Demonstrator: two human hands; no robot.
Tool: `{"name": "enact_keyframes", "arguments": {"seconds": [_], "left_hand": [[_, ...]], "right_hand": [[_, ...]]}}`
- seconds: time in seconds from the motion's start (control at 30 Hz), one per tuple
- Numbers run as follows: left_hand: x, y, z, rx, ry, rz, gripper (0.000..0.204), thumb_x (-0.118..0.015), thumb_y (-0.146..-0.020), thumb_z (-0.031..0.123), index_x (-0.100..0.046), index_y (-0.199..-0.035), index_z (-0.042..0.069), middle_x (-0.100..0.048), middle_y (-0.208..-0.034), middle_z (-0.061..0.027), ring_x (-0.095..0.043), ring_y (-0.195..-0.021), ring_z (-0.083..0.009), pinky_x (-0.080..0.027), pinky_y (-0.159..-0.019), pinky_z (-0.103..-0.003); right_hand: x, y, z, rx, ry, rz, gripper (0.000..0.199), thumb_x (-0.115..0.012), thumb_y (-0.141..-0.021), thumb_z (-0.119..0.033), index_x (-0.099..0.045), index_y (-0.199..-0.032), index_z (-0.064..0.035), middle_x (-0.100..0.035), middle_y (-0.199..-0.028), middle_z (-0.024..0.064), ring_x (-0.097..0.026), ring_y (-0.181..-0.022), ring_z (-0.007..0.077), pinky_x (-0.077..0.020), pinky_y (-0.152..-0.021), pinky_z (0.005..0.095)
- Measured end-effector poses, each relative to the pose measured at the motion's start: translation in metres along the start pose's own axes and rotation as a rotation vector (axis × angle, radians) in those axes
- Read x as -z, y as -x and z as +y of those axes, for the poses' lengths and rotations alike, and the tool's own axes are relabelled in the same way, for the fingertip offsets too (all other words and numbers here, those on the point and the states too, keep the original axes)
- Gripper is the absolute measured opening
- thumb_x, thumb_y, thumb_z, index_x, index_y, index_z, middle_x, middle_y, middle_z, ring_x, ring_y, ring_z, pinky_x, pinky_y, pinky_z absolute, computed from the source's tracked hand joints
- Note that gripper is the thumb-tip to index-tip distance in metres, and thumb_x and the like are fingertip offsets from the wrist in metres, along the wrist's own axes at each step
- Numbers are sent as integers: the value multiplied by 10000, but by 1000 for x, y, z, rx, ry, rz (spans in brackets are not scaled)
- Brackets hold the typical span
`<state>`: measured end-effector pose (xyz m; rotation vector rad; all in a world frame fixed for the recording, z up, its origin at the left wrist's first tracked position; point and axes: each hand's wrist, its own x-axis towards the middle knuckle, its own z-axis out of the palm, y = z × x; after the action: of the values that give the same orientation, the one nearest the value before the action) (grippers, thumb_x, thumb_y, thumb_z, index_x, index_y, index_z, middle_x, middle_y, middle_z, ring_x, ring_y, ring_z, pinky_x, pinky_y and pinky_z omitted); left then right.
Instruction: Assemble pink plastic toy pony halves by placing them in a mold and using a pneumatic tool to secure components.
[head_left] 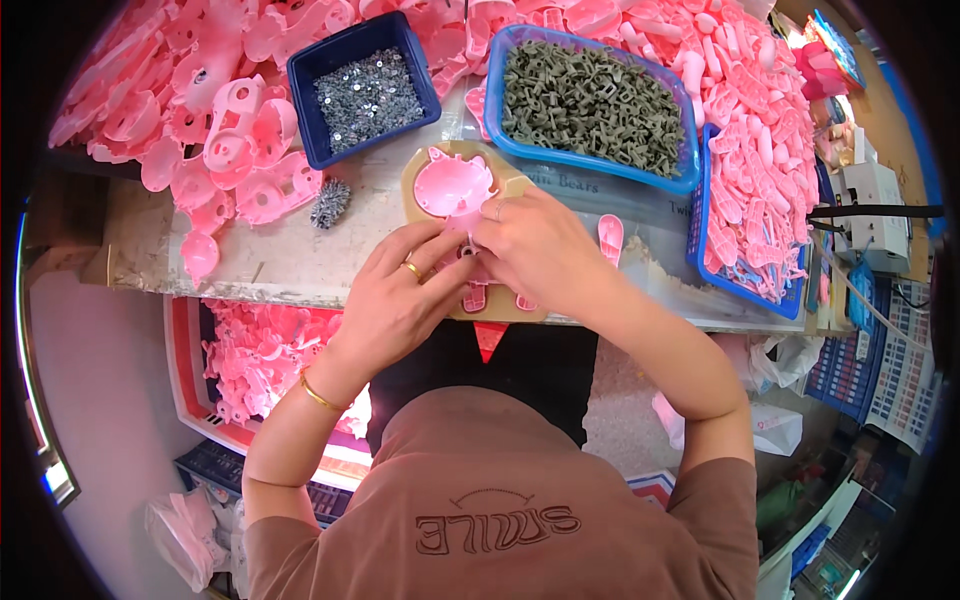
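A pink plastic toy shell (452, 185) lies on a tan wooden jig (500, 305) at the bench's front edge. My left hand (400, 295) rests on the jig's left side, fingers curled onto the pink part's lower section. From the right, my right hand (535, 250) covers the same spot, fingertips pinching something small that stays hidden. Both hands touch each other over the pink piece. Small pink leg-like parts (475, 297) stick out below my fingers.
Behind the jig stand a dark blue bin of small metal screws (365, 95) and a light blue bin of grey plastic pieces (592, 100). Heaps of pink shells (215, 120) lie left, a blue basket of pink parts (760, 170) right, a box of pink parts (260, 360) below the bench.
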<state>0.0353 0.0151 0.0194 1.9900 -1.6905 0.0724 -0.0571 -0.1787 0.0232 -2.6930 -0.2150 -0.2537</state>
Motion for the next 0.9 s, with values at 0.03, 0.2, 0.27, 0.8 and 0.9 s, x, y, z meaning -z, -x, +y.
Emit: {"name": "enact_keyframes", "arguments": {"seconds": [0.03, 0.2, 0.27, 0.8, 0.9], "left_hand": [[2, 0, 0, -9, -44, -24, 298, -732, -786, 143, -674, -1077, 123, -601, -1266, -76, -546, -1202, -283, -452, -1020, -435], [-5, 1, 6, 38, -59, -42, 330, -734, -778, 140, -680, -1103, 113, -593, -1268, -66, -532, -1211, -308, -447, -1029, -457], [-5, 1, 6, 52, -60, -49, 324, -736, -776, 144, -680, -1093, 113, -590, -1240, -71, -526, -1211, -309, -444, -1028, -457], [-11, 1, 10, 79, -25, -17, 306, -718, -828, 157, -658, -1124, 112, -574, -1241, -99, -502, -1222, -315, -390, -1080, -494], [-10, -1, 11, 87, -32, -13, 256, -722, -828, 117, -688, -1081, 90, -601, -1235, -97, -513, -1210, -338, -427, -1032, -471]], "right_hand": [[0, -1, 2, 19, -16, -47, 144, -722, -752, -140, -646, -834, -49, -606, -819, 85, -626, -806, 285, -473, -757, 411], [5, -6, 3, 27, 0, -84, 158, -724, -751, -142, -648, -859, -54, -613, -820, 93, -629, -808, 296, -481, -765, 410], [5, -5, 2, 8, -23, -96, 164, -726, -753, -147, -647, -865, -55, -616, -828, 93, -628, -811, 298, -483, -770, 409], [13, 45, -2, -266, 39, 221, 153, -740, -803, -209, -639, -806, -93, -621, -743, 41, -642, -642, 236, -499, -563, 364], [10, 45, -1, -272, 48, 229, 147, -741, -803, -212, -649, -813, -97, -621, -739, 42, -643, -647, 243, -499, -570, 368]]}}
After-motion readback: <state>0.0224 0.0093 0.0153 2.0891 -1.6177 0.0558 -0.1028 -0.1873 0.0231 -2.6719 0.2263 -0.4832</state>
